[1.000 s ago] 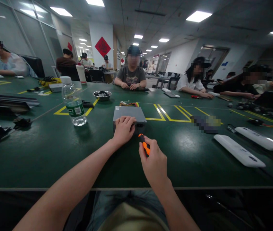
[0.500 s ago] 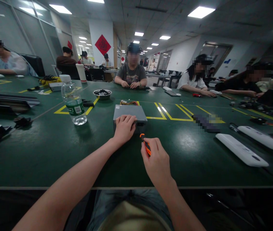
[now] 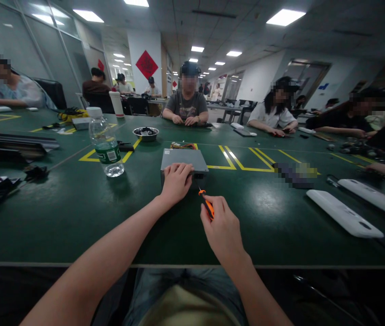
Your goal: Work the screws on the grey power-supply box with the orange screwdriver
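A grey metal computer power supply lies on the green table, with a bundle of coloured cables at its far side. My left hand rests over its near edge, fingers together on the top and bent over the front, holding it. In my right hand is an orange and black screwdriver, gripped by its handle. The thin shaft points up and away to the front face of the power supply, beside my left fingers. Where the tip meets the case is too small to make out.
To the left stand a water bottle and a metal bowl of small dark parts. White elongated devices lie at right, near a blurred-out dark object. Several people sit around the table.
The screwdriver handle shows a different side, so it has turned in my right hand. My left hand stays on the power supply. The person at the right has moved their hands.
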`<state>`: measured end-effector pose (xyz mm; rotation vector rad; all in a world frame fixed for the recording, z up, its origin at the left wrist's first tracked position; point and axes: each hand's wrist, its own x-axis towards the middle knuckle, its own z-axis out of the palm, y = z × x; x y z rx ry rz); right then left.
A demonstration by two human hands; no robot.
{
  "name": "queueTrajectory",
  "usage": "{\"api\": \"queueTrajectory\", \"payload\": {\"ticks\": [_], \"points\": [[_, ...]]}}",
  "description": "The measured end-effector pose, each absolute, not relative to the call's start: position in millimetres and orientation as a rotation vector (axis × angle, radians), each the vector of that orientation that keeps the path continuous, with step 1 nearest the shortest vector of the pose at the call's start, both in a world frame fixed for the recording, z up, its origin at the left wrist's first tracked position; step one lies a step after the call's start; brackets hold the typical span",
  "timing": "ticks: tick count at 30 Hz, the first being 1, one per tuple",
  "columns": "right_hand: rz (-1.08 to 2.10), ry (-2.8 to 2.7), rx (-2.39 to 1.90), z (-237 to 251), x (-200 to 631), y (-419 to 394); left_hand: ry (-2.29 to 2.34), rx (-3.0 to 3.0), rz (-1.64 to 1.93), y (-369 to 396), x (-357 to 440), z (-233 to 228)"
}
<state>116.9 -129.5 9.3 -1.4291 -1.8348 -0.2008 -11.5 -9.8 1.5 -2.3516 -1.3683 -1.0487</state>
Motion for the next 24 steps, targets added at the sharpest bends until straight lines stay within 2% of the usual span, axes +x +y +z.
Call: {"api": "queueTrajectory", "payload": {"ticks": [8,14,16,20,22,24], "points": [[-0.166,-1.847,-1.565,13,126,-123,-1.374,-2.353,-1.051,-11,-11,2],[-0.513,-2.087,-1.571,22,123,-122,-1.395,-2.346,-1.048,-11,-11,3],[-0.534,-2.123,-1.612,25,123,-121,-1.398,-2.346,-1.051,-11,-10,3],[-0.164,-1.992,-1.73,25,127,-116,-1.384,-2.334,-1.069,-11,-9,2],[0.201,-1.815,-1.693,20,130,-113,-1.384,-2.327,-1.074,-11,-9,2],[0.73,-1.531,-1.528,14,132,-110,-1.386,-2.322,-1.072,-12,-9,2]]}}
